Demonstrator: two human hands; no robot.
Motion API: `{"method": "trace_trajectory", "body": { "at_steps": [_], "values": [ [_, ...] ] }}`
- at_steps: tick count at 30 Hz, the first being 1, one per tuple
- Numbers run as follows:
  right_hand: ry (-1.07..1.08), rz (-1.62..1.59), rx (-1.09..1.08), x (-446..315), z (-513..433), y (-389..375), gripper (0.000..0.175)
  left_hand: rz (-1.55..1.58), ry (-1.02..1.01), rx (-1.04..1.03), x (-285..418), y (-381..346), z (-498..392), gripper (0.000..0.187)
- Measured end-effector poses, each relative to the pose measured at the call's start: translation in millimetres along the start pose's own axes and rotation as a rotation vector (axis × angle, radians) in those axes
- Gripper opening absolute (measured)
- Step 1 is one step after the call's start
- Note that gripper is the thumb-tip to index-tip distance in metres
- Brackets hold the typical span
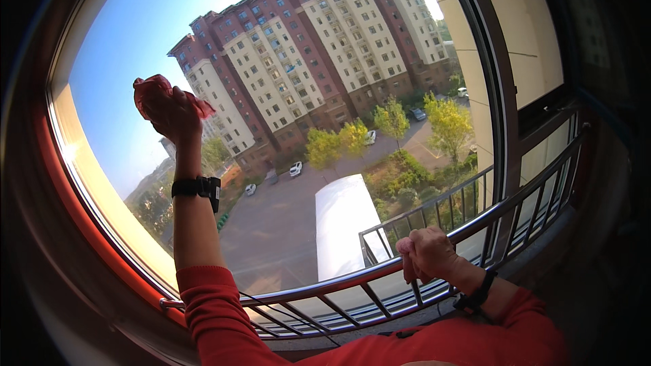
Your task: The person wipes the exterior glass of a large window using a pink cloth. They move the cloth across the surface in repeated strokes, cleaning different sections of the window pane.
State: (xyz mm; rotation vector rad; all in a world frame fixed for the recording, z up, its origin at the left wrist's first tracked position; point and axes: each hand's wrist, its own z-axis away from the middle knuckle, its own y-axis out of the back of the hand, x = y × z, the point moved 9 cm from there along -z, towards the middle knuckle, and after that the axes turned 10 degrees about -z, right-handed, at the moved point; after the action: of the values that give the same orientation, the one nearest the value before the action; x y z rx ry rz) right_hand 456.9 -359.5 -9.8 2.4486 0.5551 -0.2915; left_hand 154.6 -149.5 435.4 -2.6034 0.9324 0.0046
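Observation:
My left hand (178, 114) is raised at the left of the view, gripping a crumpled red cloth (152, 94) against the large window pane (117, 61). A black strap with a small box sits on that wrist. Lower right, my right hand (432, 254) is closed around a pink cloth (407, 259) beside the metal railing (376, 270). Part of the pink cloth hangs down below the fist. Another black band is around the right wrist.
The curved railing with upright bars crosses in front of the window. A dark window frame (503, 86) stands at the right, and a reddish frame edge (76, 203) runs down the left. A thin dark cable (290, 312) passes by the bars. Outside are a tall building, trees and parked cars.

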Motion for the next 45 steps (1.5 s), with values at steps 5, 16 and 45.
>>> {"method": "trace_trajectory", "body": {
  "at_steps": [5, 16, 45],
  "values": [
    [-0.231, 0.012, 0.069, 52, 8, 31, 0.010, -0.234, -0.132, -0.048, 128, -49, -12, 0.052],
    [-0.402, -0.080, 0.054, 99, 31, 66, 0.018, 0.129, -0.291, -0.138, 357, -117, -2, 0.064],
    [-0.418, 0.051, 0.107, 106, 38, 60, 0.020, -0.137, -0.082, -0.034, 3, -43, -56, 0.045]
  ]
}}
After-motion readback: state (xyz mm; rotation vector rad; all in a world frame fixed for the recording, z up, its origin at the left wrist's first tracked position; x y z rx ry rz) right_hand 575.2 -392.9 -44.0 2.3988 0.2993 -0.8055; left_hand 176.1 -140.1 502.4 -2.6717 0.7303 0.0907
